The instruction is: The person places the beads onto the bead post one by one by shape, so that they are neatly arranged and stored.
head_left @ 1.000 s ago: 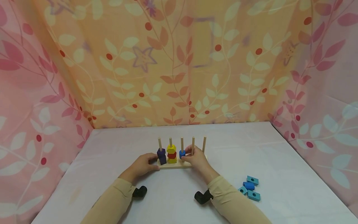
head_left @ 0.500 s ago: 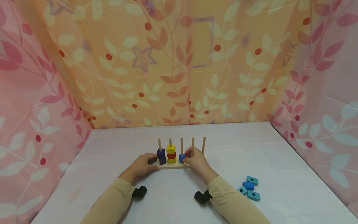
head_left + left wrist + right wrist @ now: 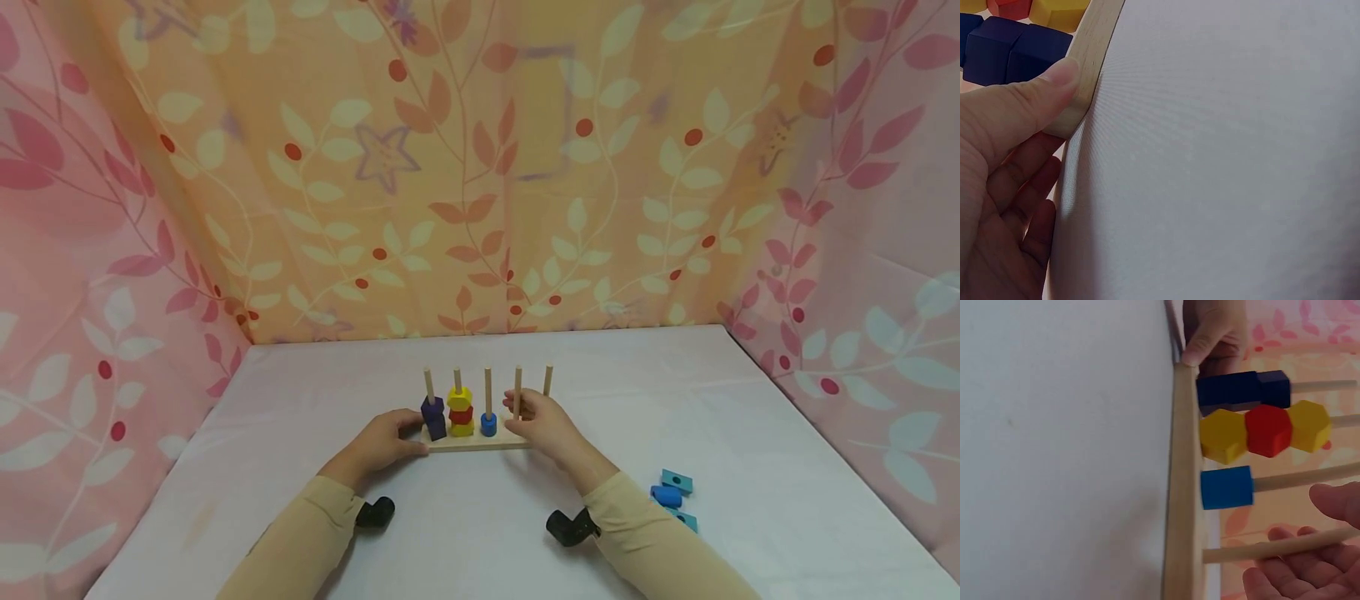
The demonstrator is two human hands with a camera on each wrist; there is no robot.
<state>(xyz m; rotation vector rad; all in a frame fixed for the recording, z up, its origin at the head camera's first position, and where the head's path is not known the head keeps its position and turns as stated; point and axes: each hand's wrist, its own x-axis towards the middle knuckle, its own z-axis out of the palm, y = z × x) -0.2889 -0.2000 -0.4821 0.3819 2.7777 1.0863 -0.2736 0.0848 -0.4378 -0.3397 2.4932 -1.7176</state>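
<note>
The wooden peg stacker [image 3: 480, 445] has several upright pegs on one long base. My left hand [image 3: 381, 442] grips its left end, thumb on the front edge, as the left wrist view shows. Dark purple blocks [image 3: 433, 418] fill the lower part of the leftmost peg. Beside them, a red block [image 3: 461, 415] sits between yellow blocks [image 3: 1224, 435]. A blue cylinder block [image 3: 489, 426] rests at the bottom of the middle peg. My right hand [image 3: 551, 427] is apart from that cylinder, its loosely bent fingers around the bare fourth peg [image 3: 1272, 550], thumb apart, holding no block.
To the right on the white table [image 3: 465, 533] lie a loose blue cylinder [image 3: 666, 497] and teal blocks [image 3: 677, 481], partly hidden by the right sleeve [image 3: 667, 533]. Black wrist devices [image 3: 375, 513] stick out from both cuffs. Patterned curtains [image 3: 480, 208] enclose the table.
The blue cylinder block slid down the middle peg to the base. My right hand let go of it and moved right; its sleeve now covers part of the teal blocks. The left hand stayed put.
</note>
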